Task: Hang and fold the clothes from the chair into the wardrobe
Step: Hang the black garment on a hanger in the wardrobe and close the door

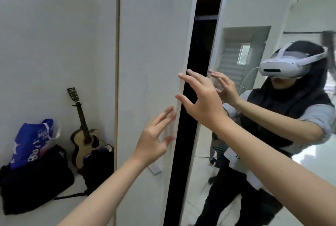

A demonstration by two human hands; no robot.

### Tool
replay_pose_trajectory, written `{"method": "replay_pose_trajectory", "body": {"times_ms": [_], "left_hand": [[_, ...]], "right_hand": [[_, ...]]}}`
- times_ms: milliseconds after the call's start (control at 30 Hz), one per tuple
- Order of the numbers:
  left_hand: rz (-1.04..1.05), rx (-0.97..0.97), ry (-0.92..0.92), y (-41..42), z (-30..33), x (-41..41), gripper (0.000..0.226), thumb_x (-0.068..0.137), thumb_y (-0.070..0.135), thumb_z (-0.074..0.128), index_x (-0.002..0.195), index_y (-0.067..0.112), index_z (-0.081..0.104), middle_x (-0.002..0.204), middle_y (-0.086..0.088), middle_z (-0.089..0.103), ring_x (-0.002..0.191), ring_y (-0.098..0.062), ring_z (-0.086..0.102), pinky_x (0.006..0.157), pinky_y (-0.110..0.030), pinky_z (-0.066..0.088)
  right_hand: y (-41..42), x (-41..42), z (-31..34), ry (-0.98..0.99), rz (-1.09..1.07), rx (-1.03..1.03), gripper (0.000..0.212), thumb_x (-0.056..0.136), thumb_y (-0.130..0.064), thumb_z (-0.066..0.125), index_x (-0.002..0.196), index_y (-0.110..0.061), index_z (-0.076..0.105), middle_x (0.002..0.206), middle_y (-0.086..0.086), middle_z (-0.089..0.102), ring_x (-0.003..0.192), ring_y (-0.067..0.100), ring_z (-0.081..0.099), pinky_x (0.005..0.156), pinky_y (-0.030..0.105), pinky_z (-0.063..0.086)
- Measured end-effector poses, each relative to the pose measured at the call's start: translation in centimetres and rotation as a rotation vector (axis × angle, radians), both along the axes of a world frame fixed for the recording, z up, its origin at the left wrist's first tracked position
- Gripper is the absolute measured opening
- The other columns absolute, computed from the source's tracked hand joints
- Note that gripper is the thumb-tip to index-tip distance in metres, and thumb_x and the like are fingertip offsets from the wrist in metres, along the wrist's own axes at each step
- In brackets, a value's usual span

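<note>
Item: wardrobe (pixel 151 62), white, tall, with doors parted on a narrow dark gap (pixel 189 116) running floor to top; long axis vertical

Landmark for all places: the gap

Left door: plain white panel, its pale edge strip bordering the gap on the left. Right door: mirror (pixel 254 17), bordering the gap on the right and showing the person's reflection with a headset

Left hand (pixel 152 142): just left of the gap, low on the door edge, fingers spread wide and straight, holding nothing; fingertips at or very near the edge strip, contact not certain

Right hand (pixel 201 102): across the gap, higher than the left, fingers spread wide and slightly bent, holding nothing; fingertips (pixel 181 76) reach the left door's edge, palm over the dark opening

Relation for the coming move (judgement): both hands sit on the left door's free edge, which runs upright; the right is nearer for hooking behind it, and the door would go leftward away from the gap

Interior: dark, a rail or shelf faintly seen high up, contents not readable

Clothes and chair: not identifiable here

Far left of the gap, on the floor: guitar (pixel 83 135), blue bag (pixel 31 140), black bags (pixel 34 178)
</note>
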State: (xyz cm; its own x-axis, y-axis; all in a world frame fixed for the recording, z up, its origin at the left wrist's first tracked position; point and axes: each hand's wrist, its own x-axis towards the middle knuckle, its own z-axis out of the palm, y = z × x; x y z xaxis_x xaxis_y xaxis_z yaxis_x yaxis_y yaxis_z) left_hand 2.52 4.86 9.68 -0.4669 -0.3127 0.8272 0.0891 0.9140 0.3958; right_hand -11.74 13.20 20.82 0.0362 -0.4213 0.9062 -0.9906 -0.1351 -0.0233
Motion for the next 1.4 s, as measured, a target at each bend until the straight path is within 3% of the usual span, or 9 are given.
{"method": "replay_pose_trajectory", "body": {"times_ms": [67, 200, 367, 467, 567, 833, 967, 1100, 1400], "left_hand": [[0.054, -0.126, -0.073, -1.2, -0.4, -2.4, 0.078, 0.075, 0.013, 0.076, 0.144, 0.021, 0.039, 0.154, 0.010, 0.028, 0.133, -0.012, 0.039, 0.108, -0.012, 0.025], [0.066, -0.265, -0.137, -3.3, -0.8, -6.2, 0.088, 0.074, 0.026, 0.076, 0.147, 0.026, 0.027, 0.158, 0.015, 0.012, 0.123, -0.020, 0.043, 0.104, -0.012, 0.023], [0.063, -0.277, -0.088, -4.4, -0.9, -9.8, 0.086, 0.073, 0.027, 0.076, 0.145, 0.032, 0.029, 0.156, 0.020, 0.013, 0.109, -0.018, 0.039, 0.080, -0.029, 0.052], [0.080, -0.285, -0.057, -5.0, -0.9, -10.6, 0.085, 0.069, 0.027, 0.080, 0.142, 0.032, 0.037, 0.153, 0.020, 0.020, 0.104, -0.016, 0.038, 0.056, -0.018, 0.047], [0.059, -0.315, -0.047, -5.7, -0.7, -11.3, 0.083, 0.065, 0.026, 0.083, 0.137, 0.031, 0.043, 0.151, 0.018, 0.027, 0.102, -0.018, 0.039, 0.053, -0.014, 0.041], [0.041, -0.300, -0.033, -6.0, -1.2, -12.4, 0.086, 0.060, 0.010, 0.083, 0.136, 0.025, 0.048, 0.149, 0.011, 0.031, 0.100, -0.021, 0.039, 0.045, -0.023, 0.050], [0.017, -0.277, -0.044, -5.5, -1.8, -11.9, 0.087, 0.063, 0.005, 0.079, 0.140, 0.019, 0.043, 0.153, 0.007, 0.027, 0.107, -0.023, 0.039, 0.060, -0.025, 0.055], [-0.100, -0.203, -0.048, -3.9, -3.1, -11.7, 0.081, 0.072, 0.006, 0.072, 0.143, 0.014, 0.035, 0.157, -0.002, 0.019, 0.130, -0.029, 0.030, 0.104, -0.037, 0.037], [-0.495, -0.003, -0.141, 9.0, -7.5, -13.1, 0.068, 0.082, 0.012, 0.063, 0.144, 0.019, 0.034, 0.156, 0.004, 0.019, 0.145, -0.013, 0.014, 0.112, -0.057, 0.025]], "right_hand": [[0.3, -1.6, 0.2, 0.063, -0.215, -0.012, 0.056, 0.077, -0.032, 0.075, 0.129, -0.025, 0.057, 0.148, 0.011, 0.040, 0.137, 0.033, 0.036, 0.109, 0.064, 0.022], [0.3, -3.7, 0.6, 0.139, -0.480, -0.052, 0.060, 0.070, -0.038, 0.080, 0.125, -0.032, 0.059, 0.155, 0.016, 0.025, 0.143, 0.036, 0.021, 0.106, 0.067, 0.002], [-1.0, -5.8, 0.5, 0.129, -0.712, -0.008, 0.069, 0.067, -0.040, 0.081, 0.130, -0.036, 0.054, 0.157, 0.018, 0.018, 0.145, 0.037, 0.014, 0.104, 0.072, 0.005], [-1.6, -6.1, 0.6, 0.096, -0.749, 0.002, 0.068, 0.069, -0.036, 0.079, 0.132, -0.037, 0.050, 0.159, 0.016, 0.009, 0.146, 0.034, 0.005, 0.104, 0.068, -0.001], [-2.1, -6.1, 0.6, 0.043, -0.740, 0.027, 0.059, 0.078, -0.040, 0.066, 0.133, -0.037, 0.047, 0.160, 0.011, -0.001, 0.147, 0.031, -0.007, 0.104, 0.067, -0.004], [-3.1, -4.9, 0.6, -0.036, -0.782, 0.049, 0.062, 0.079, -0.024, 0.071, 0.134, -0.035, 0.044, 0.160, 0.008, -0.010, 0.146, 0.027, -0.016, 0.104, 0.069, -0.005], [-2.1, -4.9, 0.3, 0.023, -0.764, 0.069, 0.064, 0.080, -0.029, 0.071, 0.138, -0.034, 0.045, 0.160, 0.009, 0.004, 0.147, 0.028, -0.002, 0.106, 0.069, 0.005], [0.8, -4.3, -0.7, -0.005, -0.651, 0.076, 0.052, 0.085, -0.023, 0.066, 0.135, -0.026, 0.052, 0.158, 0.006, 0.022, 0.146, 0.025, 0.016, 0.109, 0.064, 0.010], [14.8, -4.0, -7.0, 0.012, -0.878, 0.167, 0.046, 0.082, -0.022, 0.067, 0.127, -0.023, 0.056, 0.143, 0.003, 0.047, 0.137, 0.023, 0.037, 0.109, 0.056, 0.017]]}}
